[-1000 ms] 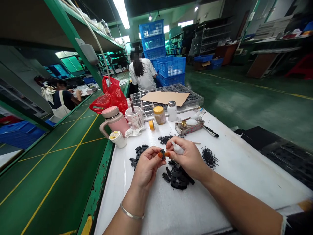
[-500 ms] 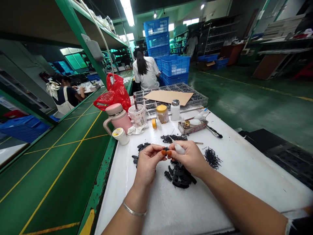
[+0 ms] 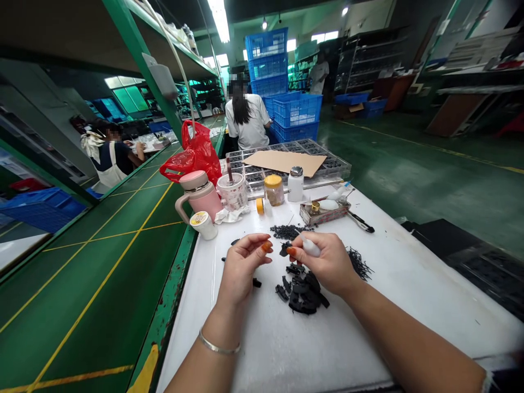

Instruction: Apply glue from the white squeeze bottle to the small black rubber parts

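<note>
You seem to be in the middle of handling a single small part, keeping a bottle ready in the same grip; whether you are applying anything from it is not showing. Your right hand (image 3: 327, 259) is closing on a black piece (image 3: 285, 249), pinching it at the thumb and fingertips, and is also cradling a white squeeze bottle (image 3: 311, 248), its thin tip pointing toward ten o'clock. Your left hand (image 3: 243, 265) is hovering at nine o'clock from the piece, just apart from it, its fingers curling loosely toward the thumb; nothing is showing there, but I cannot tell whether something tiny is hiding between the fingertips.

The next move is probably calling for a steady, light pinch and for keeping the bottle's tip clear of your fingers.

The piece is apparently hanging above the counter (image 3: 278, 349), looking dark, dull and uneven in outline; its finer detail is too small to tell. A pile of black pieces (image 3: 305, 295), some of them curving, is lying at five o'clock from it, small black parts (image 3: 286, 232) are spreading at twelve, and thin black sticks (image 3: 360, 265) are lying at three, beyond your right hand.
</note>
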Action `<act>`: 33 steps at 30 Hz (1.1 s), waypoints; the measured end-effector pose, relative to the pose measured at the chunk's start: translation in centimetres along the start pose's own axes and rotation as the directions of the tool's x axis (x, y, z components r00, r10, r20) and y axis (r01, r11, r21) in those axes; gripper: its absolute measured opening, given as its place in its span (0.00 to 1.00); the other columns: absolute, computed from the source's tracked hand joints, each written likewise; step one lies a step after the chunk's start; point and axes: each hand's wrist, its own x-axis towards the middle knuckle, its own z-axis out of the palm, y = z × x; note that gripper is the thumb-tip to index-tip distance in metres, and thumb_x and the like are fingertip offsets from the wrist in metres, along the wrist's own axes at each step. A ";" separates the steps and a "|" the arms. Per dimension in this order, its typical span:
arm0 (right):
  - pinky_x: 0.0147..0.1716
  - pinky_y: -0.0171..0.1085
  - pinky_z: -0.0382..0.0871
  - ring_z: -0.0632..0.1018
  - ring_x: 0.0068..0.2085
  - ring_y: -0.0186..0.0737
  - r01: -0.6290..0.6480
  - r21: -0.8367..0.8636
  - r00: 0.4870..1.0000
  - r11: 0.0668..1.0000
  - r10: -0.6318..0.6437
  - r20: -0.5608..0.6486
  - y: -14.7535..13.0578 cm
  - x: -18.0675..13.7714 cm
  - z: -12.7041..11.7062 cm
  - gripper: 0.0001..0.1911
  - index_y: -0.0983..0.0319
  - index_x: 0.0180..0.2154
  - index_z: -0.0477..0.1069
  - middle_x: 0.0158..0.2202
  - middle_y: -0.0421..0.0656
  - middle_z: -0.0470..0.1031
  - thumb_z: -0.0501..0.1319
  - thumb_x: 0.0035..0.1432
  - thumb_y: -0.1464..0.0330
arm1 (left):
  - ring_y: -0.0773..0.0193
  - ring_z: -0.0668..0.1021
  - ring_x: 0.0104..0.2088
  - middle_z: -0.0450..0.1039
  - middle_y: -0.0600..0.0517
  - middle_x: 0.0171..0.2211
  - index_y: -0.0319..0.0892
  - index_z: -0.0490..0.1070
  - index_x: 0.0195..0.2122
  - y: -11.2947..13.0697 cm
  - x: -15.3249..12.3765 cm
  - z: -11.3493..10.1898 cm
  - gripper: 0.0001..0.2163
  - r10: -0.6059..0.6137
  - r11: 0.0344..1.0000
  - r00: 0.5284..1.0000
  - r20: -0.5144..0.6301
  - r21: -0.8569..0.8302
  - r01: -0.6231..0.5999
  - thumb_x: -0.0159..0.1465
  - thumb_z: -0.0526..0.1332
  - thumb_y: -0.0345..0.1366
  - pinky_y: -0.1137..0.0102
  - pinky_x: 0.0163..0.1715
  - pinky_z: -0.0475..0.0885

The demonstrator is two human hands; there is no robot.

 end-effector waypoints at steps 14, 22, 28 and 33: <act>0.22 0.32 0.61 0.69 0.22 0.33 -0.005 0.055 1.000 0.998 0.005 0.007 0.1 0.2 -0.3 0.10 0.63 0.25 0.70 0.20 0.39 0.71 0.60 0.55 0.65 | 0.60 0.76 0.38 0.76 0.45 0.38 0.40 0.76 0.41 -0.4 -0.1 0.5 0.13 0.041 0.983 0.989 0.144 0.171 -0.066 0.56 0.66 0.38 0.71 0.33 0.73; 0.22 0.30 0.58 0.68 0.22 0.30 0.076 -0.053 0.997 0.996 -0.076 -0.003 0.5 0.0 1.0 0.07 0.63 0.23 0.69 0.19 0.37 0.69 0.60 0.53 0.72 | 0.60 0.74 0.39 0.76 0.46 0.40 0.42 0.79 0.38 -1.1 -0.1 0.7 0.10 -0.075 0.989 0.974 0.212 0.140 0.045 0.57 0.65 0.39 0.72 0.36 0.70; 0.21 0.30 0.57 0.67 0.21 0.31 0.003 -0.090 1.000 0.996 -0.005 -0.015 0.4 -0.1 1.1 0.08 0.64 0.23 0.70 0.19 0.38 0.71 0.60 0.53 0.70 | 0.59 0.74 0.39 0.76 0.46 0.38 0.40 0.78 0.36 -1.5 0.1 0.5 0.10 -0.034 0.993 0.984 0.174 0.117 0.014 0.56 0.66 0.39 0.70 0.36 0.70; 0.23 0.30 0.61 0.71 0.23 0.32 -0.031 -0.071 0.998 0.997 0.028 -0.050 0.4 0.4 0.2 0.11 0.64 0.24 0.72 0.20 0.40 0.73 0.60 0.56 0.66 | 0.59 0.77 0.36 0.77 0.45 0.34 0.39 0.78 0.36 -1.4 0.1 0.2 0.12 -0.057 0.995 0.990 0.127 0.085 0.046 0.55 0.66 0.41 0.69 0.35 0.72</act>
